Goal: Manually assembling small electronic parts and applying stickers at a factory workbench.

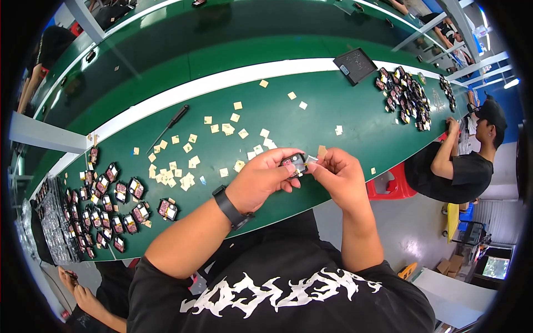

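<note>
My left hand (260,178) is closed round a small black-cased electronic device (293,161), held above the near edge of the green bench. Its inner side faces up, with reddish and light parts showing between my fingers. The thumb and fingertips of my right hand (341,176) pinch a small whitish piece (312,159) against the device's right end. What that piece is, I cannot make out. A tan square (322,150) shows just beyond my right fingertips. Many little cream squares (242,133) lie loose on the bench past my hands.
Several similar devices (129,223) lie at the left, beside clear plastic trays (58,233). A screwdriver (176,117) rests beyond the squares. At the right are a black tray (355,66) and a pile of dark devices (404,97). A co-worker (472,161) sits there.
</note>
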The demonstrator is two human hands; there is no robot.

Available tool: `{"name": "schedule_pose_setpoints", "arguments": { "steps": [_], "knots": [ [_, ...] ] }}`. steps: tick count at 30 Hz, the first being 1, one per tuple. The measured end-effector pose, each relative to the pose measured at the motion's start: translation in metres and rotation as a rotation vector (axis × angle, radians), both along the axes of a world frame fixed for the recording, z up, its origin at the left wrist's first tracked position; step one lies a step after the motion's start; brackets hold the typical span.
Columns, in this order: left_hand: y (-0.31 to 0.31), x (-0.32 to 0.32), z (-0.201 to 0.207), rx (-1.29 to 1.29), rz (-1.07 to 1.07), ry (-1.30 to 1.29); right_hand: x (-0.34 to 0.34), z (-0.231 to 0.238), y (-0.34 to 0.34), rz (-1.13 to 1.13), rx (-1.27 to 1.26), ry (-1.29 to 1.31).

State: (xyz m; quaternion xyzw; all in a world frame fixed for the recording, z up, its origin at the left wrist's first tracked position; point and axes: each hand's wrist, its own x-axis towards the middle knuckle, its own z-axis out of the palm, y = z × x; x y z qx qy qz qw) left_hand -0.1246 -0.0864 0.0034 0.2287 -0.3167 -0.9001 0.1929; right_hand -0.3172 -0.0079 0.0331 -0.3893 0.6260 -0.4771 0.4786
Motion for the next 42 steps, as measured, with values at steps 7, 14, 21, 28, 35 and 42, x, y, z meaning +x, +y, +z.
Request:
{"name": "schedule_pose_setpoints", "arguments": {
  "steps": [7,14,21,28,35,42],
  "knots": [
    [0.016,-0.006,0.000,-0.353,0.134,-0.239,0.005,0.005,0.005,0.000,-0.023,0.059],
    [0.019,-0.005,0.000,-0.419,0.139,-0.255,0.018,0.011,0.012,-0.023,0.034,0.110],
    [0.018,-0.007,-0.001,-0.370,0.200,-0.187,0.025,0.014,0.018,-0.029,0.098,0.096],
    [0.018,-0.007,-0.002,-0.341,0.164,-0.175,0.028,0.006,0.015,-0.045,-0.148,0.372],
    [0.019,-0.008,-0.013,-0.325,0.137,-0.115,0.024,-0.008,0.012,-0.065,-0.121,0.354],
    [0.019,-0.008,-0.017,-0.463,0.103,-0.166,0.024,-0.009,0.006,-0.107,0.003,0.060]
  ]
}}
